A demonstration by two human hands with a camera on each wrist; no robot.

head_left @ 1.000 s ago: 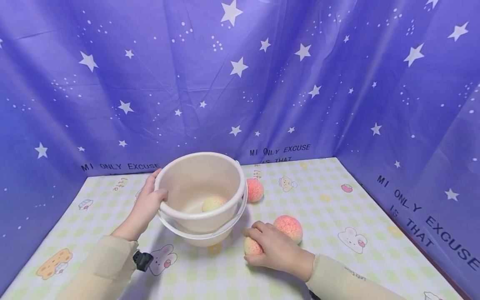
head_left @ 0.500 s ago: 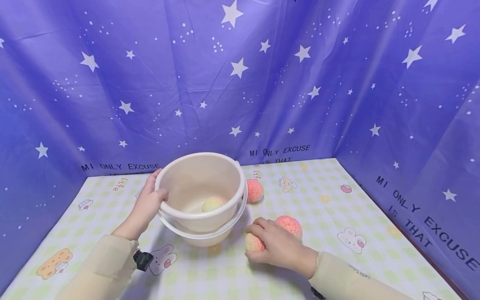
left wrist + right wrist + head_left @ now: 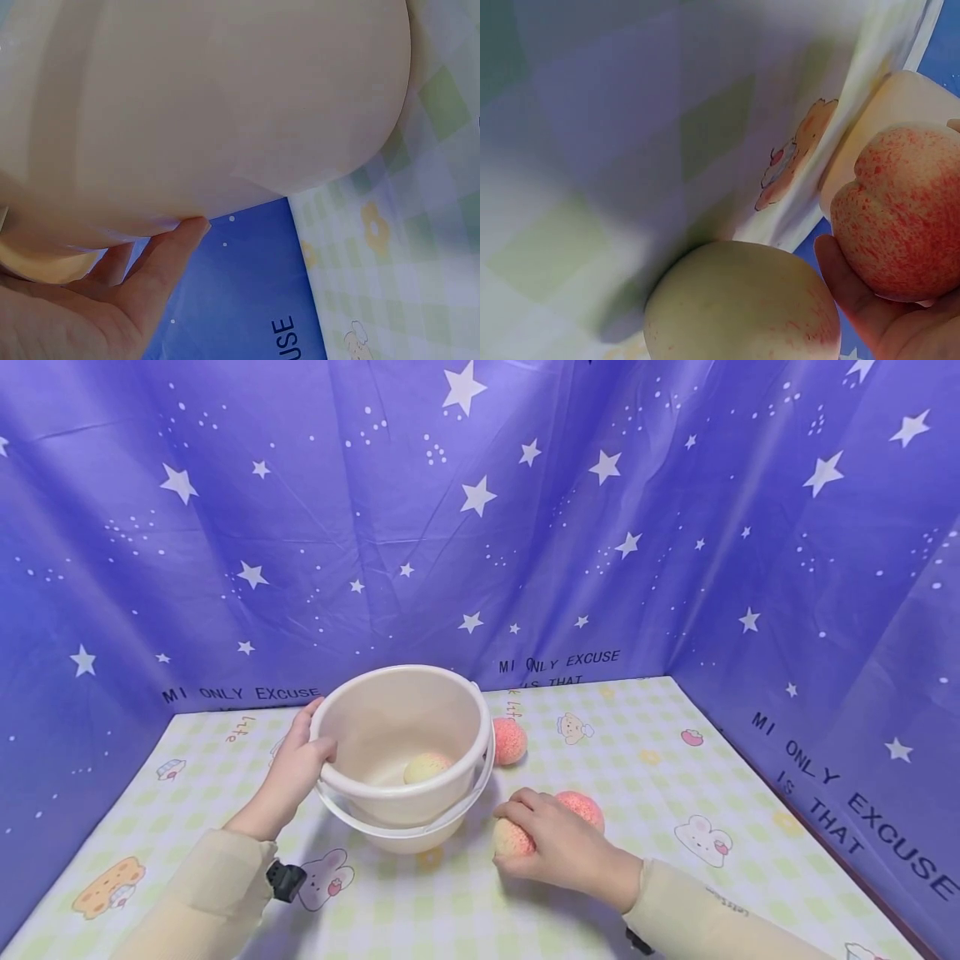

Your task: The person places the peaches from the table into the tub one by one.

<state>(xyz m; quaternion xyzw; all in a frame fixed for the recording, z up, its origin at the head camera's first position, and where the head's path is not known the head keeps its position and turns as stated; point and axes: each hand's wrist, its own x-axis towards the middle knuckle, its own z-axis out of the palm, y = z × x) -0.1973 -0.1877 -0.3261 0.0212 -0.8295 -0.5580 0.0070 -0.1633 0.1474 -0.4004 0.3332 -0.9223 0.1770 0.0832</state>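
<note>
We see the left grip [image 3: 288, 768] pinching the left side of the pale bucket [image 3: 401, 792], its thumb over the rim. The bucket is at the far left of the counter [image 3: 637, 893], and we cannot tell whether its base sits flat. Its white handle [image 3: 452, 817] hangs across the near side, and 1 yellowish peach [image 3: 426, 768] lies inside.

To the near right of the bucket, we see the right grip [image 3: 558, 843] curled around a speckled peach [image 3: 508, 839], with the fingers over its far side; we cannot tell whether it touches the counter. Just beyond that hand sits a pink-topped peach [image 3: 582, 808], partly hidden by it. We find another pink peach [image 3: 511, 742] just right of the bucket, farther back. Behind everything hangs a starry purple curtain [image 3: 375, 485].
</note>
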